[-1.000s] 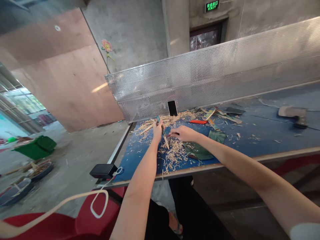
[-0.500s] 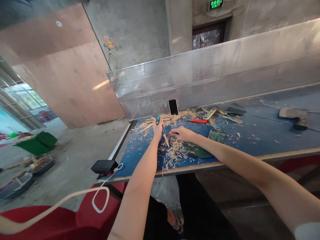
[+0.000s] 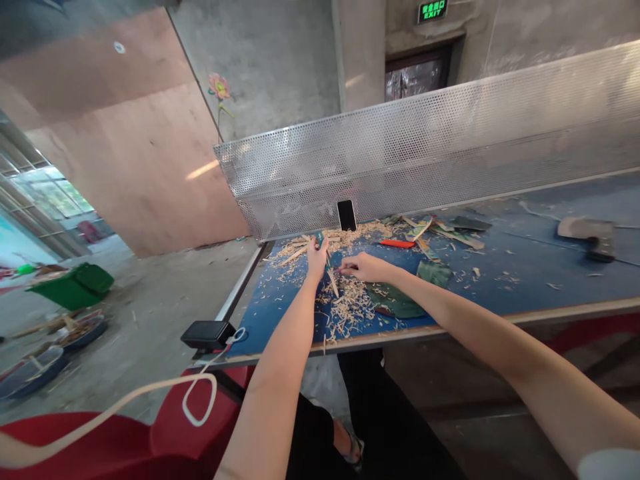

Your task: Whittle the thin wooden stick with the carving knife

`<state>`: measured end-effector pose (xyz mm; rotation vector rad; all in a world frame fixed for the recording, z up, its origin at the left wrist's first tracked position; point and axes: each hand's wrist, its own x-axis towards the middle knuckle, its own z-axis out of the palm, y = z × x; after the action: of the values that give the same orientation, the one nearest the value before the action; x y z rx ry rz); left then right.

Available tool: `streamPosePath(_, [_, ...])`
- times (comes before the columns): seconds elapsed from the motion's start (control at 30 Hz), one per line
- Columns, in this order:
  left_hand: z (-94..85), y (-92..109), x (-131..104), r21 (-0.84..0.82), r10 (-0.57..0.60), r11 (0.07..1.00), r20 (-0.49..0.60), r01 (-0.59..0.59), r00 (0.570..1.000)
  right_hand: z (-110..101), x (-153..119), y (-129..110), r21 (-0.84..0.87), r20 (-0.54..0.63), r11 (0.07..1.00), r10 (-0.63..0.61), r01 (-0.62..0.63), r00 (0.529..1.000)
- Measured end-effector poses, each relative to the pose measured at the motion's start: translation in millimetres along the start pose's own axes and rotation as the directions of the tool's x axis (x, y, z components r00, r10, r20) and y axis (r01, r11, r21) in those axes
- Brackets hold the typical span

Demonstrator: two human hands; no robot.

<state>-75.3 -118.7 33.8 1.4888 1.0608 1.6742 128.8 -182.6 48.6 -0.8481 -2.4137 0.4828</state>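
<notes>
My left hand [image 3: 315, 260] is closed around a slim wooden stick [image 3: 333, 283] with teal on its upper part and a bare, pale, pointed lower end. The stick slants down toward the shavings on the blue table. Close on its right, my right hand [image 3: 371, 268] pinches a thin dark tool [image 3: 345, 270], which looks like a small carving knife. Its tip is near the stick; I cannot tell whether they touch. Curled wood shavings [image 3: 350, 310] lie below both hands. Under my right forearm is a dark green cloth-like piece [image 3: 400, 301].
A phone [image 3: 347, 215] leans against the perforated metal screen [image 3: 400, 143]. A red-orange tool [image 3: 398, 243], wood scraps [image 3: 457, 235] and a cleaver-like blade [image 3: 586, 230] lie to the right. A black box [image 3: 208, 334] with a white cable sits at the table's left corner.
The top of the stick in my left hand has dipped slightly and moved a little right. My right hand stays almost in place. One leg below the table has shifted left.
</notes>
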Motion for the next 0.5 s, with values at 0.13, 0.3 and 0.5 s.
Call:
streamPosePath(0.13, [0.1,-0.7,0.9,0.018,0.008,1.000,-0.015,-0.007,1.000,6.7,5.0,4.0,0.059,-0.004,0.998,0.016,-0.016,1.000])
streamPosePath(0.3, [-0.3,-3.2,0.7,0.015,-0.011,1.000,-0.026,0.011,1.000,3.6,3.8,0.8,0.095,0.159,0.995,-0.006,-0.009,0.987])
streamPosePath(0.5, [-1.4,-4.5,2.2,-0.054,-0.006,0.999,-0.026,0.005,1.000,-4.7,-2.3,-8.2,-0.010,0.187,0.999,-0.045,0.047,0.981])
